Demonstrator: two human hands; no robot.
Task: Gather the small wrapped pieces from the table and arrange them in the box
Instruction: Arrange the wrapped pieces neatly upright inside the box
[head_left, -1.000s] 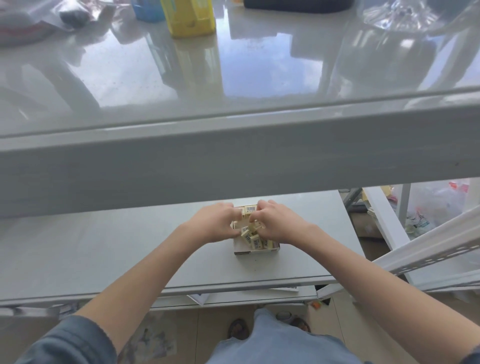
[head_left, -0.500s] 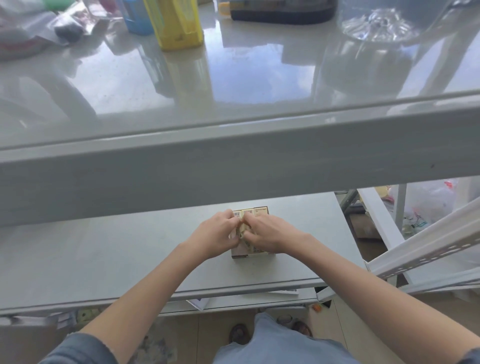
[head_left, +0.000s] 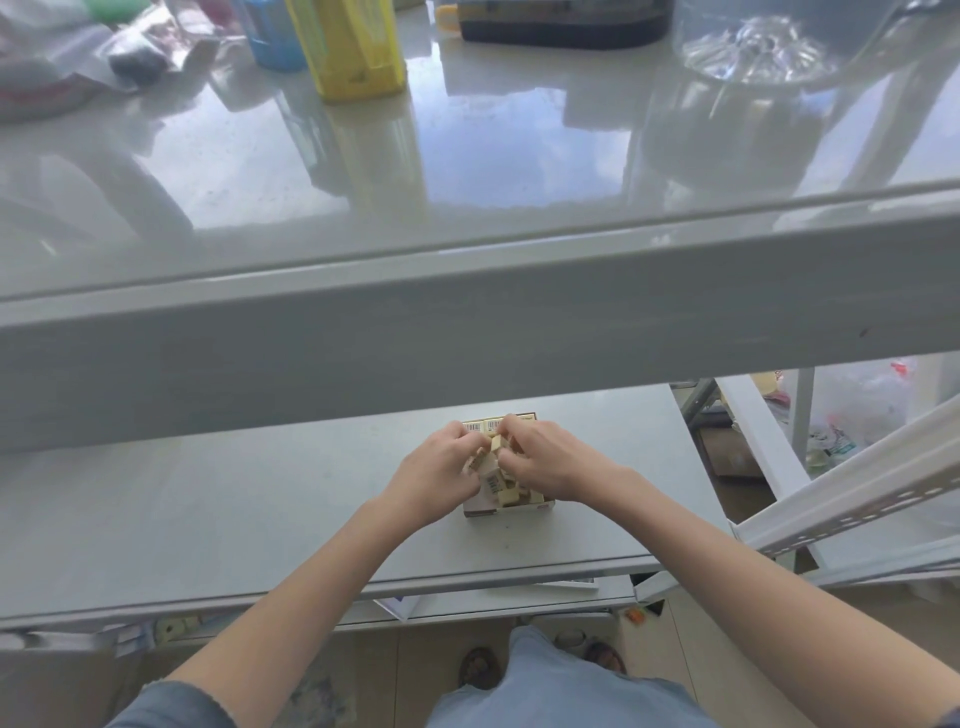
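A small open cardboard box (head_left: 488, 510) stands on the grey lower shelf (head_left: 208, 499), with several small cream wrapped pieces (head_left: 500, 486) with barcodes heaped inside. My left hand (head_left: 441, 470) and my right hand (head_left: 545, 462) meet over the box, fingers curled round wrapped pieces between them. One piece (head_left: 497, 443) sticks up between the fingertips. A row of pieces (head_left: 480, 427) lies flat along the box's far edge. The hands hide most of the box.
A thick grey beam (head_left: 467, 322) and a glossy upper table (head_left: 363, 171) lie beyond the shelf, carrying a yellow container (head_left: 353, 47), a blue cup (head_left: 275, 36), bags and a clear dish (head_left: 753, 47). A white perforated rail (head_left: 852, 499) slants at the right.
Both hands stayed over the box, closing together on the pieces, then parting slightly. The heap of pieces in the box shows again below the fingers.
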